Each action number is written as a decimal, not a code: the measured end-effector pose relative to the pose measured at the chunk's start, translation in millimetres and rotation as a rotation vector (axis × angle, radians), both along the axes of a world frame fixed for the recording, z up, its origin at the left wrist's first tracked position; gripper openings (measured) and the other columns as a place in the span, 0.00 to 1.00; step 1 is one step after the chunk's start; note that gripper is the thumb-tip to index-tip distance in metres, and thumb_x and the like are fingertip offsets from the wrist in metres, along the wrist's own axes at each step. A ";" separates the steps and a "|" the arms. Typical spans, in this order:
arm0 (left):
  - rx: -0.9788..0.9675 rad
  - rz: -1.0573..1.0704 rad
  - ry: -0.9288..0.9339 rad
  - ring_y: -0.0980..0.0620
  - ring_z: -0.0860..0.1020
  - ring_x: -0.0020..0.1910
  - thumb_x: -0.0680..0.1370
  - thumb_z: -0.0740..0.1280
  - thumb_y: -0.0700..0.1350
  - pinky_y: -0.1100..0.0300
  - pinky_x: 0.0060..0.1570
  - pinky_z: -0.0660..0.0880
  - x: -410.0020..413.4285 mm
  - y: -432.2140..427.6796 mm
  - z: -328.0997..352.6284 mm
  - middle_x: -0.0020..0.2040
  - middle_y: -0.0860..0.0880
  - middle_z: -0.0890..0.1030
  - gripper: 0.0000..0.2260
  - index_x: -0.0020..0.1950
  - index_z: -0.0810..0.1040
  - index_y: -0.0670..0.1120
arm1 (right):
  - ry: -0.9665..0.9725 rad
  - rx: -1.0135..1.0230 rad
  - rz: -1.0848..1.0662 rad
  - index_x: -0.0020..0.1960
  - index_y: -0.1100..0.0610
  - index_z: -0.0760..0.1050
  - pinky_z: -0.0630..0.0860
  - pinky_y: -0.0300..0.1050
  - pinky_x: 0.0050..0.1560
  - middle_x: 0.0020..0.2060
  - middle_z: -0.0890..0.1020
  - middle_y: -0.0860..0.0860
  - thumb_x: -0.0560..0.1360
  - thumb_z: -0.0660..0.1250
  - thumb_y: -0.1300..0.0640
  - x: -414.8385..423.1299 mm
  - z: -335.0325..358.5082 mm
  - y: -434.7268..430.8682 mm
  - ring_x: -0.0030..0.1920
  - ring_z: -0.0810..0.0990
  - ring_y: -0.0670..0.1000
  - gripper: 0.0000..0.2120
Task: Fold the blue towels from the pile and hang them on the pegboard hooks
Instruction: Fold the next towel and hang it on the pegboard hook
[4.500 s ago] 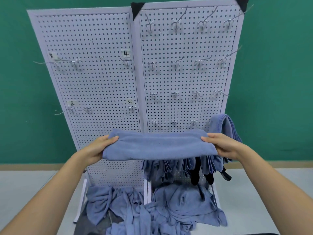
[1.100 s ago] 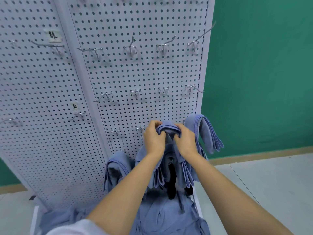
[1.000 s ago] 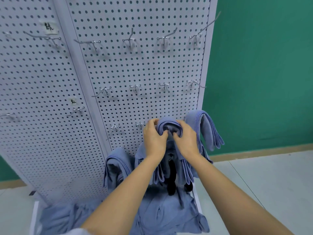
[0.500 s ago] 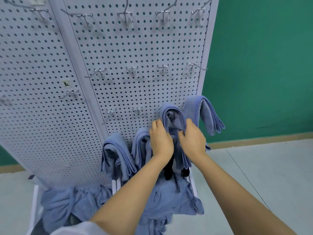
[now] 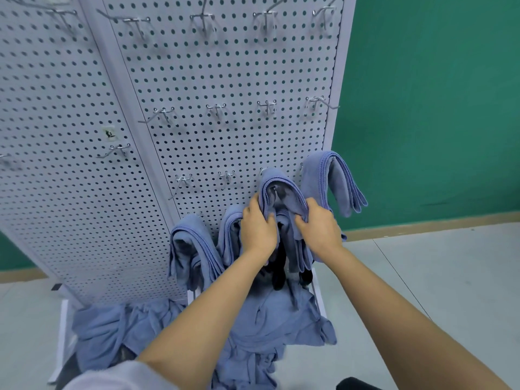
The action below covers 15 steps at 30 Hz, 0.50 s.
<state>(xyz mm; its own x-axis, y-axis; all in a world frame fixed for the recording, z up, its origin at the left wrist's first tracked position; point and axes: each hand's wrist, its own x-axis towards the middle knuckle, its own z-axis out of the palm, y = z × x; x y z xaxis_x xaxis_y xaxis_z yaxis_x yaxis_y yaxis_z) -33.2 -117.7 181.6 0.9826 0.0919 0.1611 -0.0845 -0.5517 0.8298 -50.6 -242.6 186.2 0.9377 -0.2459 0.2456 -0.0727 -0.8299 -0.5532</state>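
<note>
Here, at centre frame, a folded blue towel (image 5: 277, 190) is draped over a hook on the pegboard (image 5: 225, 80), its long axis hanging downward, and is gripped on either side by the left hand (image 5: 257, 226) and right hand (image 5: 319, 228).

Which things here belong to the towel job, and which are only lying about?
Belong: folded blue cloth towel in both hands, crumpled blue towel pile, white perforated metal pegboard, bare steel hooks.
Lying about: black dangling straps, paper label.

Bare forearms, no gloves; a pale sleeve (image 5: 112, 375) (left arm) at the bottom edge.
</note>
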 end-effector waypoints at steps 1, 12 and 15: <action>-0.004 -0.014 0.013 0.44 0.71 0.66 0.80 0.63 0.44 0.51 0.60 0.71 -1.8 4.2 1.8 0.69 0.45 0.69 0.24 0.74 0.61 0.45 | 0.005 0.016 0.011 0.54 0.56 0.68 0.74 0.51 0.39 0.43 0.77 0.53 0.78 0.62 0.53 -2.7 3.1 -0.3 0.43 0.76 0.58 0.08; 0.049 -0.069 0.098 0.46 0.75 0.58 0.79 0.66 0.43 0.53 0.57 0.73 -74.4 70.4 16.6 0.60 0.45 0.77 0.14 0.64 0.74 0.43 | 0.026 0.067 0.133 0.68 0.60 0.66 0.75 0.54 0.54 0.61 0.76 0.58 0.79 0.64 0.55 -80.2 18.2 34.9 0.56 0.77 0.58 0.20; 0.000 -0.036 0.162 0.48 0.76 0.53 0.79 0.66 0.41 0.53 0.56 0.75 -95.1 98.4 -9.7 0.56 0.45 0.79 0.09 0.59 0.77 0.43 | 0.092 0.069 0.180 0.66 0.61 0.68 0.75 0.53 0.53 0.56 0.78 0.58 0.79 0.64 0.57 -105.8 -8.5 55.2 0.53 0.77 0.58 0.18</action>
